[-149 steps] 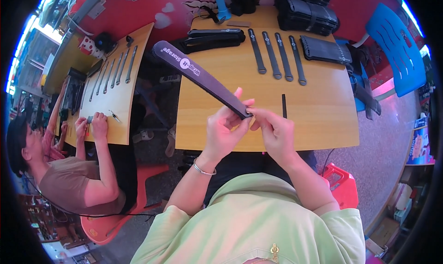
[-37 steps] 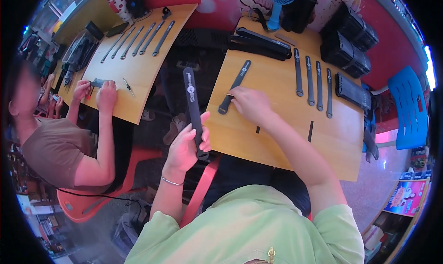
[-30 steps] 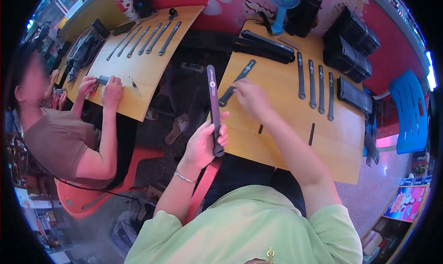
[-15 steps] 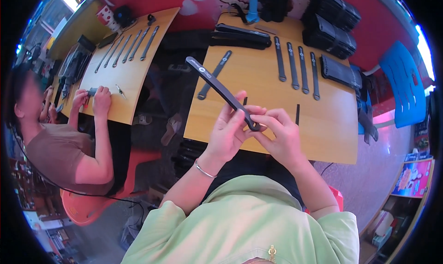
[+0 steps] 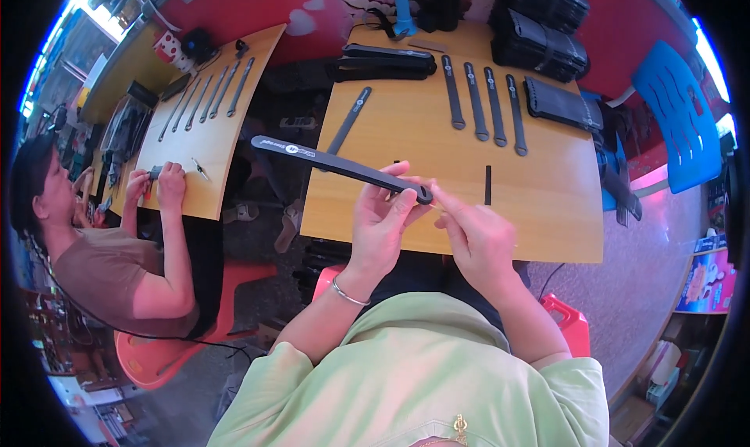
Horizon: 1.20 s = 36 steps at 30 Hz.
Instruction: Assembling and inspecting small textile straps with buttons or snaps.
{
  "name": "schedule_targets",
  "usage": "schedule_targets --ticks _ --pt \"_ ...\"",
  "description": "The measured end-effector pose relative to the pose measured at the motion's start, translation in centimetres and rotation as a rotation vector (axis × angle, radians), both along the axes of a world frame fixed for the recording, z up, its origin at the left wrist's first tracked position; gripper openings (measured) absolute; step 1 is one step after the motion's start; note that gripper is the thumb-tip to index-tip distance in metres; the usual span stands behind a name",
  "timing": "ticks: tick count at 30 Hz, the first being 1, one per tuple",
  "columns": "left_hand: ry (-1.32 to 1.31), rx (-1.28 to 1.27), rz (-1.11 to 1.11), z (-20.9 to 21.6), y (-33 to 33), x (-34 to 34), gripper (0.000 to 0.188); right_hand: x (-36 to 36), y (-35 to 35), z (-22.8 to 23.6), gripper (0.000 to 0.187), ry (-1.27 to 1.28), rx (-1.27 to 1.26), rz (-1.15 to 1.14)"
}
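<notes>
In the head view I have a dark strap (image 5: 336, 164) held above the near part of the wooden counter (image 5: 437, 146), its length running out far and left past the counter's left edge, pale print on its upper face. The left hand (image 5: 380, 224), with a silver bracelet (image 5: 349, 292) at the wrist, is closed on it near the rounded right end, thumb on top and fingers beneath. The right hand (image 5: 480, 236) is half curled with its index finger stretched to that end; I can't tell whether it presses on the strap or only reaches it. Something thin and pale shows by its fingertips, too small for me to make out. A loose strap (image 5: 351, 123) lies slanted on the left side, partly behind the held one. A short black strip (image 5: 488, 185) lies just right of the hands. Farther right I see four straps in a row (image 5: 494, 107), then a flat dark pack (image 5: 566, 103), with black bundles (image 5: 539, 44) stacked far right. A strap pile (image 5: 383, 62) sits on the far left part, near a blue fan (image 5: 403, 9). At left, a co-worker (image 5: 117, 271) sits at another counter (image 5: 176, 154), both hands close together on it.
</notes>
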State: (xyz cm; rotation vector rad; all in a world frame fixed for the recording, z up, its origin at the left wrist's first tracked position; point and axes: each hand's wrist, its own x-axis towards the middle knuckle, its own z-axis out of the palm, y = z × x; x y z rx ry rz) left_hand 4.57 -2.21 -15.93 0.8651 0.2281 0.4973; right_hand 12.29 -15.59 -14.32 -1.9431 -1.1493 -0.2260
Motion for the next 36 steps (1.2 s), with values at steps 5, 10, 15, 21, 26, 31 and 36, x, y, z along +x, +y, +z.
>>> schedule_targets --ticks 5,10,15,21,26,31,36 --pt "-0.029 0.108 0.050 -0.1 -0.4 0.2 0.038 0.0 0.0 -0.4 0.042 0.028 0.008 -0.016" --pt "-0.031 0.107 0.035 0.2 -0.4 0.1 0.037 -0.1 0.2 -0.5 0.045 0.097 0.036 -0.031" --pt "-0.044 0.167 0.061 0.1 -0.4 0.2 0.037 -0.1 0.3 -0.5 0.044 0.071 -0.006 -0.047" --pt "-0.079 0.660 0.247 -1.1 -0.9 0.3 0.026 -0.2 0.5 -0.9 0.042 -0.007 -0.062 -0.114" --pt "-0.165 0.632 0.283 -1.2 -1.2 0.2 0.026 0.0 0.9 -0.5 0.037 0.880 0.167 0.142" --pt "-0.126 0.828 0.328 -1.7 -0.7 0.2 0.025 -0.5 1.4 0.9 0.033 0.754 0.127 0.112" --pt "-0.027 0.702 0.258 -0.7 -0.4 -0.1 0.026 -0.2 2.0 -0.9 0.031 0.902 0.263 0.199"
